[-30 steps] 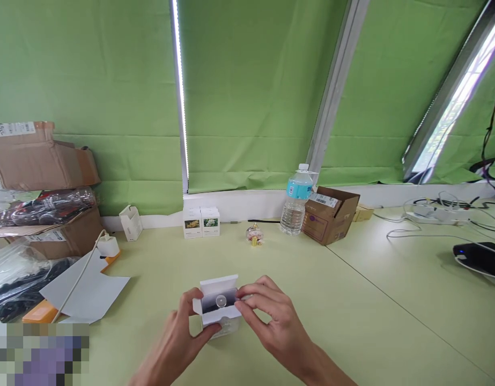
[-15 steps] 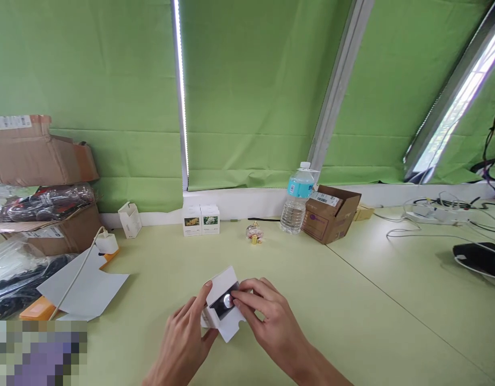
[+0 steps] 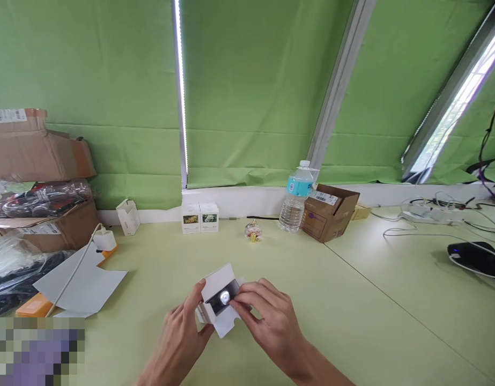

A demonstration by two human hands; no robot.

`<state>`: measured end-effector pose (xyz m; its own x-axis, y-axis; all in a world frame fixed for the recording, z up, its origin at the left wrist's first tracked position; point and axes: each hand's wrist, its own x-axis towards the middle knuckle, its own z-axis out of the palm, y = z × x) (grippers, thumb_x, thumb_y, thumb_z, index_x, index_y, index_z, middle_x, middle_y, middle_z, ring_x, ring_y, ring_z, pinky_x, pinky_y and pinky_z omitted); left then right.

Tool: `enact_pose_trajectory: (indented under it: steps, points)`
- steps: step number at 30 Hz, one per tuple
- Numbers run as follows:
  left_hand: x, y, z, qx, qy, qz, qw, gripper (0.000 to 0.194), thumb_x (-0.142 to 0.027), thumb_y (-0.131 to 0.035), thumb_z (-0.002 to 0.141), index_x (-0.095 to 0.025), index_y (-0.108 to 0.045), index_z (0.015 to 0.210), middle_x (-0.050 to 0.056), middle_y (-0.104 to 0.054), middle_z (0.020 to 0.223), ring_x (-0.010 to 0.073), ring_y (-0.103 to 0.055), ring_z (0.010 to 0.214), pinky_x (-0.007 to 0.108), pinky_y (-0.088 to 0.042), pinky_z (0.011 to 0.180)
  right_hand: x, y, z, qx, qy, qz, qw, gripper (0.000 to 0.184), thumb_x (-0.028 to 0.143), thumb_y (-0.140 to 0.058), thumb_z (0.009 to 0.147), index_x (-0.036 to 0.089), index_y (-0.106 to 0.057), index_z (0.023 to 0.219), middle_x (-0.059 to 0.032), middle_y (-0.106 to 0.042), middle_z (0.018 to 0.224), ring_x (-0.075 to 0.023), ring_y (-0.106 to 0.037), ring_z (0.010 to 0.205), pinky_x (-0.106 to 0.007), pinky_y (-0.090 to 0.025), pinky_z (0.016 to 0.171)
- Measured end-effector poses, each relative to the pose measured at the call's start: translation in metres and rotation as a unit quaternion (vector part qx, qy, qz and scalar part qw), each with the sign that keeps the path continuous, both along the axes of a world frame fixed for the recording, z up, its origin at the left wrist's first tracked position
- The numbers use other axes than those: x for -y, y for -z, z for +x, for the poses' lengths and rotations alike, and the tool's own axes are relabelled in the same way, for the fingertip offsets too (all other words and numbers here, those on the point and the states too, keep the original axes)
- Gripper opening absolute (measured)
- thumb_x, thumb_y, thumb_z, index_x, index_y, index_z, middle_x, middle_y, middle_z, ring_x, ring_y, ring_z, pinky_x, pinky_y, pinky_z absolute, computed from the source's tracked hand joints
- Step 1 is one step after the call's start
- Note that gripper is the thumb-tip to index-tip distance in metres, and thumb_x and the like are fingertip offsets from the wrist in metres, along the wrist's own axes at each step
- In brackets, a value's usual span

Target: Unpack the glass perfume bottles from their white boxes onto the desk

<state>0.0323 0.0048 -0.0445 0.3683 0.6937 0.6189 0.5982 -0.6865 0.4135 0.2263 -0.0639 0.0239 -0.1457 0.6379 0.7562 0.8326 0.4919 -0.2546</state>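
The left hand has a closed grip on a small white box with its flaps open, just above or on the bench; I cannot tell which. A shiny round top shows inside the dark opening. The right hand has its fingertips at the box's edge, but I cannot tell if its grip is closed on anything. A little glass bottle stands farther back.

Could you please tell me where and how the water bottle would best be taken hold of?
I'd grip the water bottle around its round body, just below the blue label, coming from the front left. It stands upright, with the open cardboard box close on its right and the wall behind, so that side looks freest.
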Motion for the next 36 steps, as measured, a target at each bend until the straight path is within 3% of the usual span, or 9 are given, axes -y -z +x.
enact_pose_trajectory:
  steps: [5,8,10,12,15,18,22,28,36]
  points:
    - [-0.001,-0.003,0.000,0.071,0.055,-0.064,0.994,0.066,-0.015,-0.060,0.074,-0.028,-0.026,0.128,0.004,-0.069,0.111,0.0191,-0.069,0.095,0.029,-0.054,0.074,-0.001,0.004,0.001,0.031,0.009,0.049,0.998,0.014,0.016,-0.063,0.085,0.019,-0.060,0.072,-0.0024,-0.067,0.080,-0.0148,-0.055,0.068,-0.027,-0.042,0.060]
    - [0.000,-0.006,0.002,0.094,0.059,-0.114,0.987,0.055,-0.017,-0.061,0.075,-0.027,-0.030,0.119,0.003,-0.067,0.110,0.0182,-0.067,0.100,0.030,-0.052,0.080,-0.001,0.003,0.001,0.052,0.010,0.030,0.998,0.007,0.017,-0.061,0.087,0.020,-0.063,0.081,-0.0023,-0.067,0.083,-0.0156,-0.056,0.071,-0.028,-0.042,0.063]
    - [0.001,-0.010,0.002,0.096,0.046,-0.135,0.985,0.059,-0.020,-0.061,0.076,-0.026,-0.025,0.123,0.005,-0.066,0.112,0.0189,-0.066,0.102,0.032,-0.051,0.082,-0.001,0.002,0.001,0.059,0.017,0.007,0.998,0.007,0.019,-0.058,0.089,0.021,-0.065,0.090,-0.0027,-0.067,0.087,-0.0162,-0.057,0.074,-0.029,-0.043,0.065]
    - [0.003,-0.014,0.003,0.049,0.025,-0.174,0.983,0.062,-0.020,-0.058,0.078,-0.026,-0.023,0.128,0.005,-0.066,0.112,0.0190,-0.067,0.097,0.030,-0.052,0.076,0.000,0.001,0.000,0.060,0.027,-0.020,0.998,0.010,0.022,-0.056,0.091,0.022,-0.065,0.095,-0.0035,-0.066,0.090,-0.0165,-0.058,0.077,-0.028,-0.044,0.067]
    - [0.005,-0.020,0.003,-0.075,0.007,-0.203,0.976,0.045,-0.015,-0.052,0.079,-0.030,-0.041,0.120,0.000,-0.069,0.105,0.0178,-0.068,0.085,0.027,-0.050,0.067,0.001,0.001,-0.003,0.059,0.042,-0.053,0.996,0.012,0.026,-0.053,0.092,0.021,-0.064,0.095,-0.0047,-0.065,0.091,-0.0170,-0.059,0.078,-0.027,-0.044,0.066]
    - [0.006,-0.022,0.004,-0.136,-0.011,-0.135,0.981,0.038,-0.012,-0.051,0.080,-0.030,-0.050,0.114,-0.001,-0.068,0.109,0.0187,-0.066,0.096,0.029,-0.050,0.076,0.001,0.004,-0.005,0.060,0.064,-0.083,0.993,0.014,0.030,-0.054,0.091,0.021,-0.064,0.091,-0.0048,-0.065,0.088,-0.0181,-0.060,0.076,-0.027,-0.043,0.063]
    - [0.005,-0.017,0.004,-0.172,-0.042,-0.050,0.983,0.048,-0.009,-0.053,0.078,-0.028,-0.049,0.122,0.002,-0.063,0.121,0.0197,-0.060,0.107,0.030,-0.052,0.079,0.000,0.009,-0.004,0.037,0.096,-0.170,0.980,0.009,0.023,-0.056,0.085,0.021,-0.065,0.087,-0.0038,-0.068,0.080,-0.0186,-0.062,0.068,-0.026,-0.041,0.058]
    - [0.005,-0.007,0.005,-0.182,-0.062,0.030,0.981,0.052,-0.005,-0.053,0.073,-0.025,-0.050,0.121,0.003,-0.064,0.116,0.0199,-0.063,0.102,0.030,-0.055,0.075,-0.004,0.009,-0.008,-0.139,0.025,-0.303,0.943,0.021,0.016,-0.055,0.077,0.023,-0.070,0.092,-0.0041,-0.072,0.094,-0.0189,-0.067,0.076,-0.023,-0.046,0.063]
    - [0.010,-0.001,0.009,-0.208,-0.064,0.143,0.966,0.050,-0.008,-0.054,0.072,-0.017,-0.048,0.121,0.008,-0.067,0.106,0.0214,-0.067,0.088,0.031,-0.058,0.063,-0.010,0.012,-0.009,-0.183,-0.001,-0.313,0.932,0.028,0.019,-0.057,0.076,0.024,-0.074,0.098,-0.0052,-0.074,0.096,-0.0222,-0.068,0.078,-0.026,-0.048,0.068]
